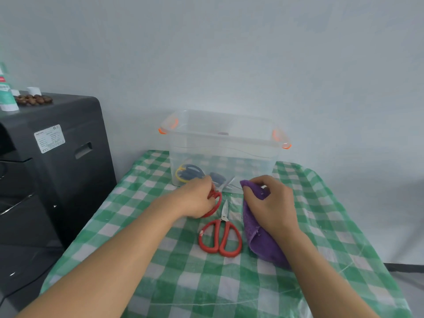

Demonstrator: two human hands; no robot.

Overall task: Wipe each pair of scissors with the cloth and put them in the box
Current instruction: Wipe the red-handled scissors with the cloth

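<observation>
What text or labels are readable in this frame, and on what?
None can be read.
White sticker on the side of the black machine: rows of fine print, too small and blurred.
Green and white container on top of the machine, at the left edge: a red patch and white marks, blurred and cut off.

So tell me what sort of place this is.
Probably a home or small office corner, not a workshop: a table under a green checked tablecloth pushed against a plain wall, a black printer-like machine beside it, and a clear plastic storage box with orange latches on the table.
</observation>
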